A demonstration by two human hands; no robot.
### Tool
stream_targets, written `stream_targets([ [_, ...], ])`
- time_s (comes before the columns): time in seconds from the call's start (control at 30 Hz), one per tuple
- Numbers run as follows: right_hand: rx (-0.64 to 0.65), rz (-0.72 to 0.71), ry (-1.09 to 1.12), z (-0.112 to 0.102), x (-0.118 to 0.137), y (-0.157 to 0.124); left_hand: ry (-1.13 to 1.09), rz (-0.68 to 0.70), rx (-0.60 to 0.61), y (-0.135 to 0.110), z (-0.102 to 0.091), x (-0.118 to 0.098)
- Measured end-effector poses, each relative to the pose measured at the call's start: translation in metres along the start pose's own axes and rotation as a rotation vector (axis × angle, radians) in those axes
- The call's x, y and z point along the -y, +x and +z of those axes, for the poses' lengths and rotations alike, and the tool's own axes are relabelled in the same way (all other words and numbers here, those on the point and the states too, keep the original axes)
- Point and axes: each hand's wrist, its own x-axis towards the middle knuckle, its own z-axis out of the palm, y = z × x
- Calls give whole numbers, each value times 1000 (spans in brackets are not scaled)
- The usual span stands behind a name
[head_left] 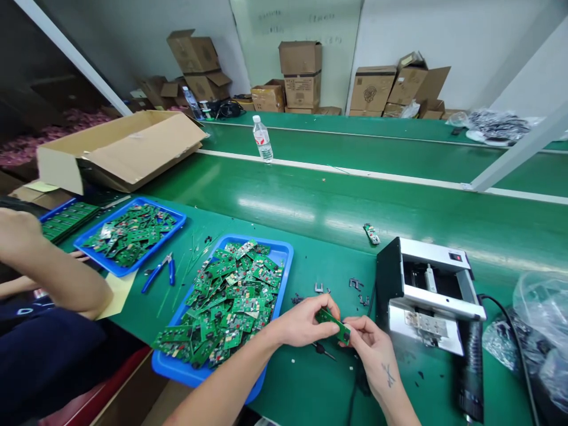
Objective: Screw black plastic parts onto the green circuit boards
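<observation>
A small green circuit board (341,332) is held between my two hands above the green bench. My left hand (306,320) pinches one end of it, thumb along its face. At the other end, the fingers of my right hand (369,343) close on the board near a dark part. Left of my hands stands a blue tray (287,260) heaped with circuit boards (239,296). Below the held board lies a thin dark tool (323,351), partly covered by my hand. Small black plastic pieces (355,284) are scattered just beyond my fingers.
A silver-and-black machine (426,296) with a black handle stands at right, beside plastic bags (539,343). Blue-handled cutters (158,273) lie near a second tray (180,222). A co-worker's arm (57,266) reaches in at left. A water bottle (262,139) stands farther back.
</observation>
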Motion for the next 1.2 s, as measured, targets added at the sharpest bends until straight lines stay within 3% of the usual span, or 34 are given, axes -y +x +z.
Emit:
stream_targets([
  [0.07, 6, 20, 15, -2, 2, -1, -25, 28, -10, 1, 1, 1],
  [0.23, 36, 48, 29, -8, 7, -3, -90, -74, -13, -1, 0, 4],
  [0.37, 89, 63, 11, -10, 10, -3, -4, -26, -45, -2, -2, 1],
  [0.57, 129, 76, -54, -13, 14, -3, 46, 30, 2, -3, -4, -9],
  [0.83, 111, -32, -120, -12, 14, -3, 124, 24, 5, -2, -4, -8],
  [1.2, 222, -221, -241, -16, 22, -3, 143, 35, 111, -4, -4, -13],
])
